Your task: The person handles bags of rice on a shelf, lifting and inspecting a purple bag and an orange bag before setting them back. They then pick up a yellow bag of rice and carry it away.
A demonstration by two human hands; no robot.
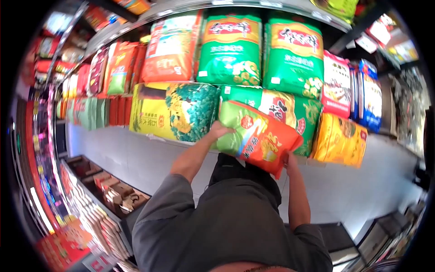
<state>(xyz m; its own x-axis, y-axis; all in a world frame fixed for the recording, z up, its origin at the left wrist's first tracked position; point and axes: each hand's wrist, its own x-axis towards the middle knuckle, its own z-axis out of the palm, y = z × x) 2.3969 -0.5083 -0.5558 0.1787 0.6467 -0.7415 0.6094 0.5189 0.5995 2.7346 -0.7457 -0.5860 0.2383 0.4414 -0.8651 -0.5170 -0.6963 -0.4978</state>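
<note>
A red and green rice bag (260,138) is held tilted in front of my body, between my two hands. My left hand (220,130) grips its green left end, fingers on the front face. At the lower right corner, my right hand (289,162) closes on the red end, its fingers partly hidden by the bag. Behind it lies a large green bag (310,120), partly covered by the held one. To the left of that lies a yellow bag with a teal tree print (176,111). An orange-yellow bag (340,139) lies to the right.
Upright green bags (230,50) and a red-white bag (173,47) stand on the shelf behind. Smaller red packs (121,63) and pale green packs (86,112) fill the left side. A dark bin with boxes (113,188) stands at lower left. Grey floor (145,156) shows below the shelf.
</note>
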